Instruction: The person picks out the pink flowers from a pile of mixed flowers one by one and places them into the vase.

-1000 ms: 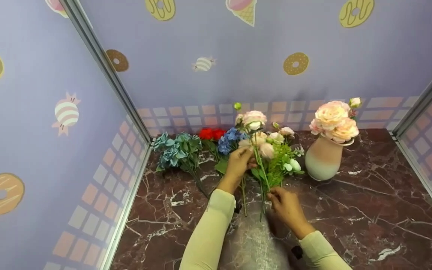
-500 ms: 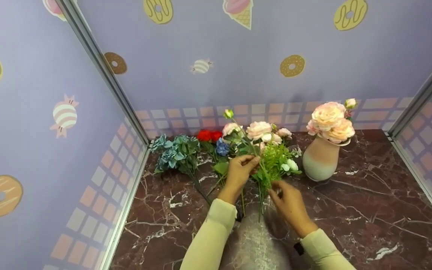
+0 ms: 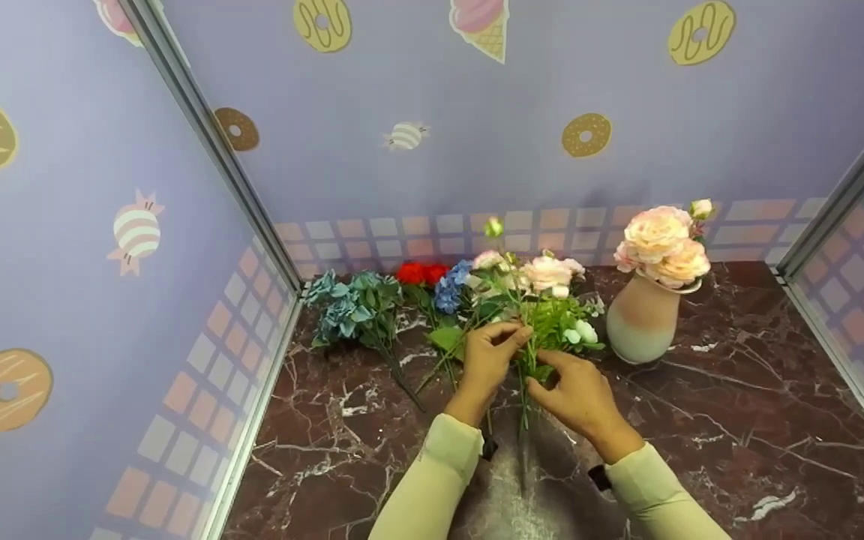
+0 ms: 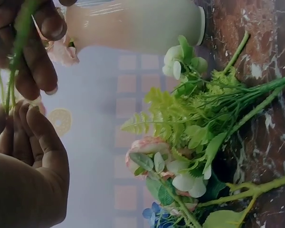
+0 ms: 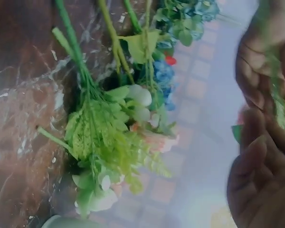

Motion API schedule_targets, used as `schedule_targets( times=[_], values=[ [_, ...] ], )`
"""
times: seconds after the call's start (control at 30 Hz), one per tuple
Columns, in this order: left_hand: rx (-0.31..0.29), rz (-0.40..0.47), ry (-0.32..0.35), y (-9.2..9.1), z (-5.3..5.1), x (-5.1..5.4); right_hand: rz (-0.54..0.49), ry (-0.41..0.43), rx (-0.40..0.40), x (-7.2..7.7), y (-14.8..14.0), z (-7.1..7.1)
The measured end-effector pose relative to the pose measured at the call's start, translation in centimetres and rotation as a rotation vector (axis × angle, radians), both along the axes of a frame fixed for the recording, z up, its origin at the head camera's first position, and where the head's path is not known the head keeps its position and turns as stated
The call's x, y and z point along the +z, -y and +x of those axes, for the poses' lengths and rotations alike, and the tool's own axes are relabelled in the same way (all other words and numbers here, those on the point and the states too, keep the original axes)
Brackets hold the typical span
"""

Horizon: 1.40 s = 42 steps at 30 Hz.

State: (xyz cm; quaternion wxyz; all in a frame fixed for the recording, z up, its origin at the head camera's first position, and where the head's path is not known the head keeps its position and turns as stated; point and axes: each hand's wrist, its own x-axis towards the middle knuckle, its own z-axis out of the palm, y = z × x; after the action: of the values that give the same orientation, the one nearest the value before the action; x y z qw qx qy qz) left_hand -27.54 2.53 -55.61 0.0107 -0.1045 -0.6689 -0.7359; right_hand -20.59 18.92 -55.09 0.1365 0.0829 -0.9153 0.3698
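Observation:
Between both hands a long-stemmed pink flower [image 3: 546,273] stands upright, its thin green stem [image 3: 525,412] pointing down toward me. My left hand [image 3: 488,360] pinches the upper stem between thumb and fingers. Just below, at the right side, my right hand [image 3: 578,394] has its thumb and bent fingers around the stem. In the left wrist view the right hand [image 4: 35,52] shows behind the green stem, with the left hand [image 4: 33,166] close to it. Fingertips of the right hand [image 5: 261,166] come near the left hand [image 5: 263,71] in the right wrist view.
A pink-and-white vase [image 3: 642,322] holding peach flowers [image 3: 657,234] stands at the right. Teal flowers [image 3: 346,304], red flowers [image 3: 422,273], blue flowers [image 3: 451,289] and green fern sprigs [image 3: 556,319] lie along the back of the marble-patterned table [image 3: 702,450].
The flower's blooms have swung to the right. My left hand has come lower and rightward. My right hand let go of the stem, then closed around it again nearer the left hand.

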Motion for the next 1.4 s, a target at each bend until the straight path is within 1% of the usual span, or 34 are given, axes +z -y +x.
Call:
schedule_targets(
  times=[0.07,0.1,0.17,0.2,0.27,0.33,0.43,0.5,0.53,0.67,0.73,0.83,0.93,1.03,1.1,1.2,1.3,1.4],
  values=[
    [0.000,-0.005,0.001,0.0,0.2,0.0,-0.034,0.039,0.000,0.3,-0.1,-0.1],
    [-0.003,-0.004,0.004,-0.1,0.3,0.1,-0.054,0.040,-0.004,0.4,-0.1,-0.2],
    [-0.012,-0.003,0.008,-0.2,0.6,0.2,-0.073,0.001,-0.026,0.5,-0.2,-0.4],
    [-0.017,-0.005,0.012,-0.4,0.8,0.3,-0.067,-0.028,-0.042,0.5,-0.2,-0.5],
    [-0.035,0.000,0.030,-0.7,1.1,0.5,-0.034,-0.111,-0.076,0.5,-0.4,-0.5],
    [-0.056,0.004,0.017,-1.0,1.3,0.4,0.001,-0.227,-0.097,0.4,-0.6,-0.5],
    [-0.090,-0.001,0.001,-1.1,1.5,0.2,0.040,-0.412,-0.117,1.0,-1.4,-0.4],
    [-0.107,-0.004,-0.011,-1.1,1.4,-0.1,0.085,-0.532,-0.147,2.1,-2.2,-0.4],
    [-0.109,-0.010,-0.004,-1.0,1.4,-0.3,0.113,-0.575,-0.165,2.9,-2.7,-0.5],
    [-0.090,-0.042,0.043,-0.7,1.4,-1.1,0.213,-0.704,-0.243,6.6,-4.3,-1.0],
    [-0.085,-0.069,0.065,-0.5,1.4,-1.4,0.241,-0.756,-0.264,8.2,-4.6,-1.4],
    [-0.095,-0.085,0.089,-0.3,1.5,-1.7,0.270,-0.826,-0.274,9.5,-4.7,-1.6],
    [-0.097,-0.073,0.096,-0.1,1.6,-1.9,0.307,-0.891,-0.282,10.0,-4.3,-1.7],
    [-0.078,-0.061,0.086,-0.1,1.7,-2.1,0.330,-0.933,-0.288,10.0,-3.9,-1.6],
    [-0.072,-0.056,0.088,-0.1,1.7,-2.1,0.342,-0.934,-0.290,10.0,-3.8,-1.7],
    [-0.075,-0.067,0.112,-0.2,1.8,-2.2,0.346,-0.898,-0.291,9.7,-4.2,-2.2],
    [-0.083,-0.076,0.141,-0.2,1.9,-2.2,0.342,-0.863,-0.306,9.0,-4.9,-2.9],
    [-0.094,-0.055,0.136,-0.1,1.9,-2.4,0.322,-0.837,-0.345,8.2,-5.7,-3.6]
  ],
)
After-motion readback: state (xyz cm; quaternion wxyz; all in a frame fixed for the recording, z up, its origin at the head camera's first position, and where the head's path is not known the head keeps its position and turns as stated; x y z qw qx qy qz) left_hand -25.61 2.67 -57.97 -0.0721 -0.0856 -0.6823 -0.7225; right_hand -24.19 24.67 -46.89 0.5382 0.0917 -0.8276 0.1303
